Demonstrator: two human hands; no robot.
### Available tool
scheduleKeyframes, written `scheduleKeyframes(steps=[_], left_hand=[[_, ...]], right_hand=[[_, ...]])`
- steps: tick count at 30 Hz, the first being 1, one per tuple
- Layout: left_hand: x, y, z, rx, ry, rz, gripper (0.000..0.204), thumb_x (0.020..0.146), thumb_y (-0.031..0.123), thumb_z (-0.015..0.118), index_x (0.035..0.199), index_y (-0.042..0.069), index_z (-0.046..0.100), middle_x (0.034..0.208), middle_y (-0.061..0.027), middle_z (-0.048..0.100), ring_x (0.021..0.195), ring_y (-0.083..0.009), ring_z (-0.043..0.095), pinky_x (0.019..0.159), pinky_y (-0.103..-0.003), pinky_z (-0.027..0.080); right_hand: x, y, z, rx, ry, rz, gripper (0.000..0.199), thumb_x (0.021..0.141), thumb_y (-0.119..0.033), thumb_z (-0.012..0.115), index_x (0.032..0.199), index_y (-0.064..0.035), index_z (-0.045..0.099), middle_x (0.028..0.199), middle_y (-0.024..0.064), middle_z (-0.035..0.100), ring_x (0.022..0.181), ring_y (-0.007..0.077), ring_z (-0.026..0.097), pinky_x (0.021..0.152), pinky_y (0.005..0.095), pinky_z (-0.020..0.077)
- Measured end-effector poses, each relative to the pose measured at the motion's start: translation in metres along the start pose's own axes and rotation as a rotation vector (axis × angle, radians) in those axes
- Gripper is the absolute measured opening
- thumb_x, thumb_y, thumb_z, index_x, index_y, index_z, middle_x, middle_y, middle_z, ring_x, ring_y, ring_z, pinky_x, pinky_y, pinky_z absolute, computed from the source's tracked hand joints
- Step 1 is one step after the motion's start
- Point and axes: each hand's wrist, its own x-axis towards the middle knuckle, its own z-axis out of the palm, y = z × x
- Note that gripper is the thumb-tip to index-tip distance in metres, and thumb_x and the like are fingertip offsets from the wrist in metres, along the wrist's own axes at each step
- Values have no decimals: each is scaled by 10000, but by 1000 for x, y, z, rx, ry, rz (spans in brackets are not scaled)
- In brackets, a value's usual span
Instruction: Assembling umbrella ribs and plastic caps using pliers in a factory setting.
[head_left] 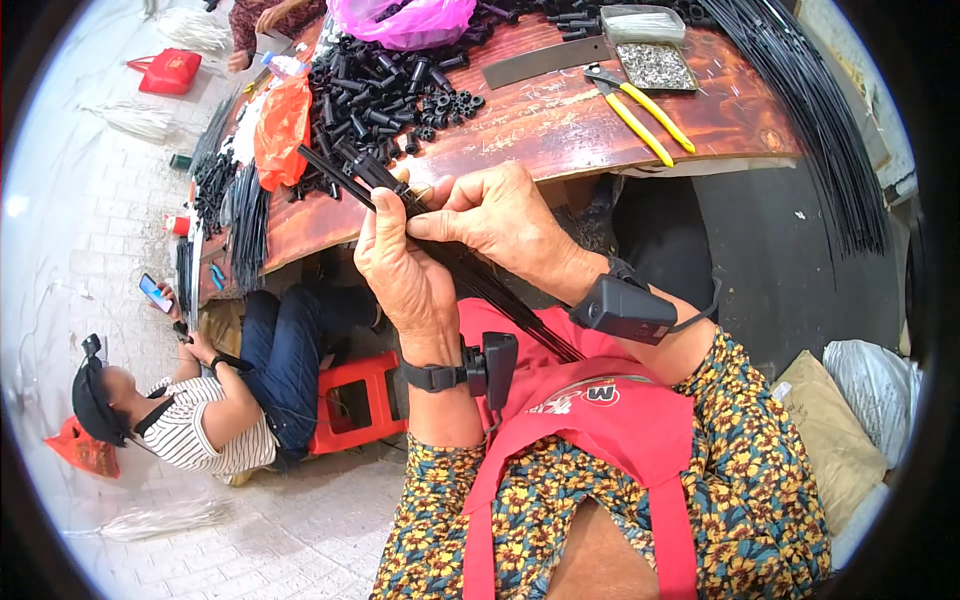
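Gripping a bundle of black rods (500, 300) at frame centre, left hand (405, 275) and right hand (500, 215) fit a cap; loose black caps (400, 95) remain piled above.

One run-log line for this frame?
left hand: grips bundle of thin black rods | right hand: pinches same bundle | yellow-handled pliers: lying on wooden table

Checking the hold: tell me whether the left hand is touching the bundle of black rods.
Touching. The head view shows the left hand wrapped around the bundle of black rods, fingers closed on it, with the right hand pinching at the same spot.
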Motion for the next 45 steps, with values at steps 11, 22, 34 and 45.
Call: scheduleKeyframes(steps=[11, 22, 34, 45], left_hand=[[3, -5, -18, -169, -109, -133, 437, 945, 352, 511, 1167, -25, 521, 937, -160, 635, 987, -332, 619, 883, -467, 492], [5, -10, -24, -86, -139, -157, 471, 944, 426, 483, 1172, 16, 531, 1109, -188, 586, 993, -337, 580, 787, -436, 468], [6, -16, -12, -263, -278, -235, 433, 921, 398, 543, 1125, 17, 541, 1126, -176, 556, 1050, -299, 525, 915, -411, 410], [6, -10, -10, -313, -333, -278, 430, 916, 390, 552, 1108, 6, 546, 1151, -186, 544, 1110, -304, 506, 988, -427, 376]], right_hand=[[12, 5, -15, 416, -284, 333, 246, 742, -226, 788, 882, -48, 694, 688, -31, 600, 570, 48, 558, 489, 172, 395], [13, -8, -23, 63, -246, 327, 322, 686, -358, 813, 651, -80, 655, 539, 4, 571, 464, 51, 508, 398, 175, 295], [16, -12, -35, 175, -276, 310, 370, 624, -364, 843, 617, -73, 616, 573, -1, 557, 466, 69, 527, 390, 175, 320], [18, -3, -28, 352, -262, 347, 345, 640, -334, 839, 659, -61, 630, 571, -9, 550, 437, 64, 514, 382, 163, 345]])
